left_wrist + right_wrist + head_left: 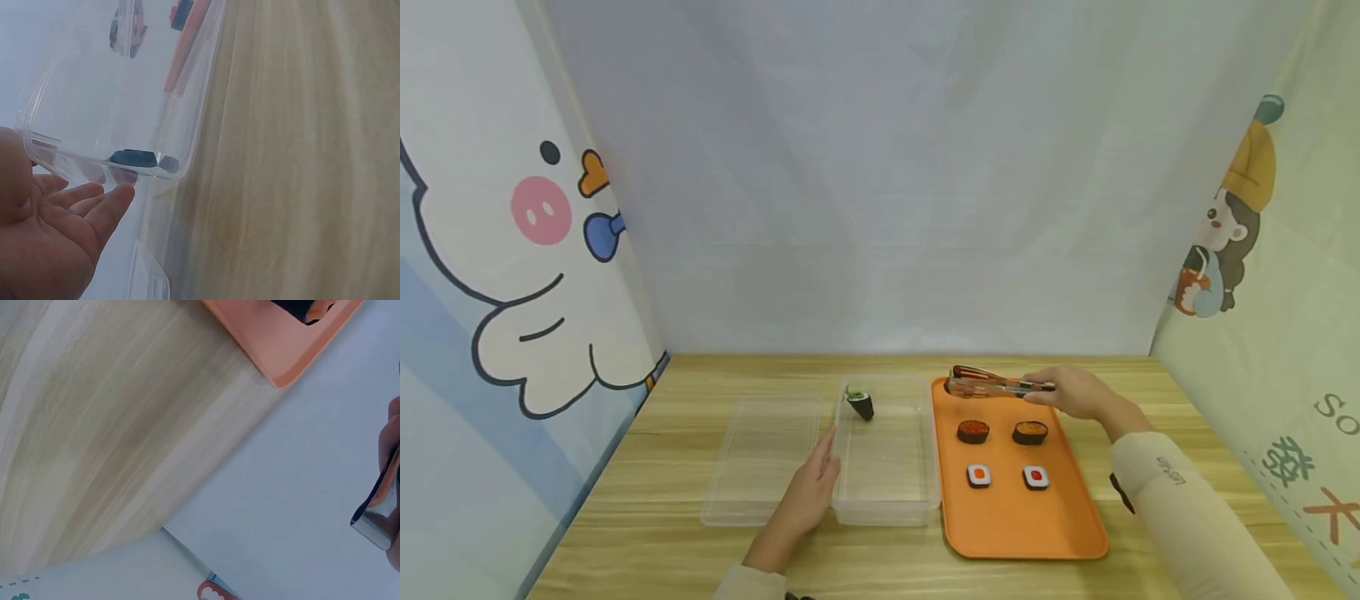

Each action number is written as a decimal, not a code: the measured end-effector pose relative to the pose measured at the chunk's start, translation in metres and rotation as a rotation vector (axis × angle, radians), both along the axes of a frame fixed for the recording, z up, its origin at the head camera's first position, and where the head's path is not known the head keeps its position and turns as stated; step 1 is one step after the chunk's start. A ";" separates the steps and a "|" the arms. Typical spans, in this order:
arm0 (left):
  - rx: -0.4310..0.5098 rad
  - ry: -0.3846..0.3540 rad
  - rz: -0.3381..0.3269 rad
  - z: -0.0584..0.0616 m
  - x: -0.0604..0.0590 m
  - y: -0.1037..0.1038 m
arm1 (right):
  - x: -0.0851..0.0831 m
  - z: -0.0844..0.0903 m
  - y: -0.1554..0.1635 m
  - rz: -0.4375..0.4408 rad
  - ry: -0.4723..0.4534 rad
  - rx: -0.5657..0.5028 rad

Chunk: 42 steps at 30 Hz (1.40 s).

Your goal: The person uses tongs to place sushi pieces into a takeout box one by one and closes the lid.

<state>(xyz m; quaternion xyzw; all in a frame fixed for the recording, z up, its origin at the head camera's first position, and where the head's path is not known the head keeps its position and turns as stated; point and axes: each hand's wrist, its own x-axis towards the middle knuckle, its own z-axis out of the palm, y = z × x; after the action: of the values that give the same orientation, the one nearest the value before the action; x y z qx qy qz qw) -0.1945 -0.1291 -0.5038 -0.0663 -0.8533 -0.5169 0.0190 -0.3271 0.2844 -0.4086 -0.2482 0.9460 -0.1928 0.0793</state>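
Your right hand (1075, 392): curled round the handle end of the metal tongs (992, 383), held level over the far edge of the orange tray (1022, 517); tong tips point left, close together, nothing seen between them; in the right wrist view only the steel end of the tongs (378, 515) and a fingertip show.

Your left hand (808, 496): fingers straight and relaxed, laid flat against the left wall of the clear container (887, 458); gripping nothing; the left wrist view shows the palm (50, 244) open beside the container's rim (94, 159).

Seaweed roll with green filling (861, 403): lying in the container's far left corner.

Tray contents: two dark rolls topped with orange roe (973, 431) (1030, 432) in the far row; two white pieces with red centres (978, 475) (1036, 476) in the near row; all well apart from the tongs.

Clear lid (760, 462): flat on the wooden table (662, 500), just left of the container.
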 end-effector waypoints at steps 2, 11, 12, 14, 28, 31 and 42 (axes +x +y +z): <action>0.003 -0.002 -0.001 0.000 0.000 0.000 | 0.001 0.004 -0.002 0.002 0.003 -0.005; 0.003 -0.025 0.012 0.001 0.002 -0.001 | 0.002 0.016 -0.018 0.045 0.033 -0.003; 0.004 -0.026 0.012 0.002 0.002 0.000 | 0.002 0.017 -0.021 0.053 0.035 -0.003; 0.006 -0.026 0.008 0.001 0.002 -0.001 | 0.002 0.019 -0.027 0.053 0.029 0.000; 0.017 -0.029 -0.002 0.005 0.005 0.000 | -0.004 0.015 -0.072 0.144 0.037 0.015; 0.017 -0.027 -0.007 0.005 0.005 0.001 | -0.007 0.009 -0.076 0.169 0.045 0.029; 0.017 -0.038 -0.006 0.004 0.003 0.001 | -0.011 0.009 -0.084 0.181 0.044 0.088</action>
<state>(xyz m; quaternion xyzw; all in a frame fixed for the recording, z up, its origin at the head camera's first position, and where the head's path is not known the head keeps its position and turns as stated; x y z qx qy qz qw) -0.1919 -0.1283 -0.4994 -0.0591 -0.8487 -0.5255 0.0019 -0.3381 0.2000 -0.3994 -0.3329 0.9289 -0.1376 0.0863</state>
